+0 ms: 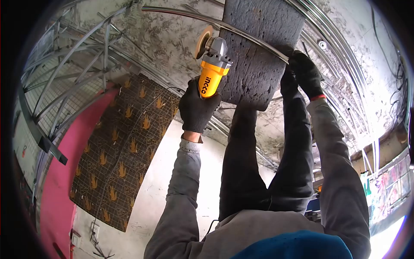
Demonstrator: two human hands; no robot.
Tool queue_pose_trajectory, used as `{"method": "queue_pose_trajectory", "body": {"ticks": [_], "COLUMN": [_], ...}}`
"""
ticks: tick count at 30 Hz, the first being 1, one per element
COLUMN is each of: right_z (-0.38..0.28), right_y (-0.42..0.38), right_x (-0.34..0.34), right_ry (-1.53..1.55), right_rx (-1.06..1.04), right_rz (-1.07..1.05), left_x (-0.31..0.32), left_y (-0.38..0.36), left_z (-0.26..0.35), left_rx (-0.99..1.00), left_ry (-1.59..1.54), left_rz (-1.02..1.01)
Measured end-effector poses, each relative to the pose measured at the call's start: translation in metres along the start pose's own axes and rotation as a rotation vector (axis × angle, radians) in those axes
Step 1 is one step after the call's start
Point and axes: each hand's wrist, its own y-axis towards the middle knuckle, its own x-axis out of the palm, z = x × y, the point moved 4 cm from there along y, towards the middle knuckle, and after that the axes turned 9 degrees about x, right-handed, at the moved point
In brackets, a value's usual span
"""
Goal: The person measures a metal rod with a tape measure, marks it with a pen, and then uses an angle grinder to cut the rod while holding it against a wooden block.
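Observation:
My left hand (199,108), in a black glove, is wrapped round the body of a yellow angle grinder (211,80) marked INGCO. Its tan disc (203,42) faces up and left, clear of the metal strip. Farther right, my right hand (305,73), also gloved, is closed round the near end of a long, thin, curved metal strip (241,32). That strip runs up and left across a dark, pitted board (263,60) and past the grinder's disc. My right fingers are partly hidden in the dark glove.
Several long curved metal strips (340,41) lie at the upper right. A welded metal frame (73,64) stands at the left, near a pink panel (60,185) and a dark patterned sheet (125,146). Grey stained floor (181,39) surrounds the board.

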Motion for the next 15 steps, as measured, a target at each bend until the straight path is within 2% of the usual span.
{"method": "queue_pose_trajectory", "body": {"ticks": [1,5,7,8,9,11,13,15], "right_z": [0.001,-0.034,-0.083,-0.095,-0.104,-0.125,-0.146,-0.172], "right_y": [-0.001,-0.011,-0.013,-0.009,-0.001,0.021,0.043,0.051], "right_x": [0.0,0.0,0.002,0.007,0.015,0.037,0.066,0.089], "right_ry": [0.135,0.003,-0.291,-0.405,-0.403,-0.373,-0.327,-0.371], "right_rx": [0.121,0.012,-0.3,-0.31,-0.308,-0.496,-0.583,-0.555], "right_rz": [-0.016,0.025,0.226,0.234,0.233,0.275,0.182,0.197], "left_x": [0.0,0.003,0.006,0.007,0.008,0.01,0.014,0.016], "left_y": [0.0,0.002,0.003,0.002,0.002,0.003,0.002,0.001], "left_z": [0.0,-0.002,-0.005,-0.006,-0.005,-0.003,-0.003,-0.005], "left_rx": [0.008,-0.003,0.012,0.028,0.027,0.003,0.005,0.006], "left_ry": [0.002,0.032,0.036,0.04,0.042,0.071,0.08,0.086], "left_rz": [0.004,-0.002,0.011,0.022,0.02,0.005,0.005,0.009]}}
